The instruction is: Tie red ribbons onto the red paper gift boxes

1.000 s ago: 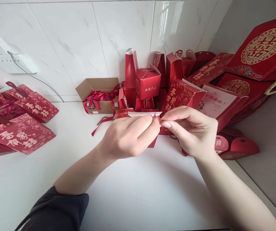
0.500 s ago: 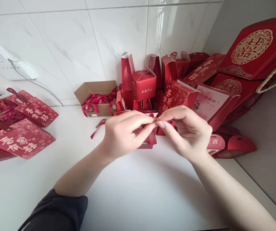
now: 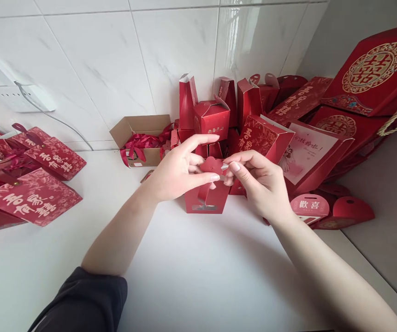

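Observation:
A red gift box (image 3: 205,203) with a scalloped top flap (image 3: 212,166) and a clear window low on its front stands on the white table between my hands. A loop of red ribbon (image 3: 203,192) hangs down its front. My left hand (image 3: 175,173) is at the box's left, thumb and index finger stretched apart on either side of the flap, other fingers curled near it. At the flap's right edge, my right hand (image 3: 258,182) is closed in a pinch. A tiny whitish bit shows at its fingertips, too small to name.
A brown carton (image 3: 146,122) of red ribbons stands by the tiled wall. Several red boxes (image 3: 212,121) crowd behind my hands, and larger gift bags (image 3: 374,69) are stacked at the right. Finished-looking red bags with ribbon handles (image 3: 35,196) lie at the left. A cable (image 3: 63,123) runs down the wall.
My fingertips, pinched together before, have come apart. The left hand has opened and spread around the flap, while the right keeps its pinch. More of the box now shows.

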The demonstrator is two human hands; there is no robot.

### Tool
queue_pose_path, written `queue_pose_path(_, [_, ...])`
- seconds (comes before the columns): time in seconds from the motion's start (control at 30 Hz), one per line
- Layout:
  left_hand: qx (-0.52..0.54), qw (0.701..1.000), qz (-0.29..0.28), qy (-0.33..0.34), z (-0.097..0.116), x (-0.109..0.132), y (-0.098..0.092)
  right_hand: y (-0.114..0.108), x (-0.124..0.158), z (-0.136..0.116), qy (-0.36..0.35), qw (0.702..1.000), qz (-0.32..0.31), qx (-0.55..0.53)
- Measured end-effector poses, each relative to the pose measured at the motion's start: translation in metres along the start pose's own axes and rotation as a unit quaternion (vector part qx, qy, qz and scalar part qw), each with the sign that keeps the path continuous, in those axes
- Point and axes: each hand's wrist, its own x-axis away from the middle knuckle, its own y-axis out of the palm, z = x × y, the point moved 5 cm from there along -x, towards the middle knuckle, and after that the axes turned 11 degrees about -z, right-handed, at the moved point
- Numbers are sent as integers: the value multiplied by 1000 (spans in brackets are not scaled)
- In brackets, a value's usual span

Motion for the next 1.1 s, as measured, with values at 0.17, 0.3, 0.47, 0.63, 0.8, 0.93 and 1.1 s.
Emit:
queue_pose_path(0.17, [-16, 999, -44, -18, -5, -1, 6, -4, -2, 6, 40, 999, 5, -3])
queue_pose_path(0.3, [-9, 998, -54, -26, -9, -4, 15, 0, -1, 10, 63, 998, -24, 4])
queue_pose_path(0.47, [-59, 997, -31, -43, -9, -3, 7, -14, -4, 10, 34, 997, 48, 49])
queue_pose_path(0.63, [-201, 979, -4, 25, 5, 2, -17, -46, -8, 3, -65, 993, 62, -70])
queue_pose_path(0.8, [-325, 946, -10, -2, -16, -10, -25, -27, 0, -20, -76, 972, -214, -68])
queue_pose_path(0.93, [-367, 928, -23, -49, -29, -16, -24, 13, 12, -32, -83, 924, -328, 178])
queue_pose_path(1.1, [-417, 908, -42, -11, -4, -4, -15, 61, 31, -29, -92, 797, -429, 415])
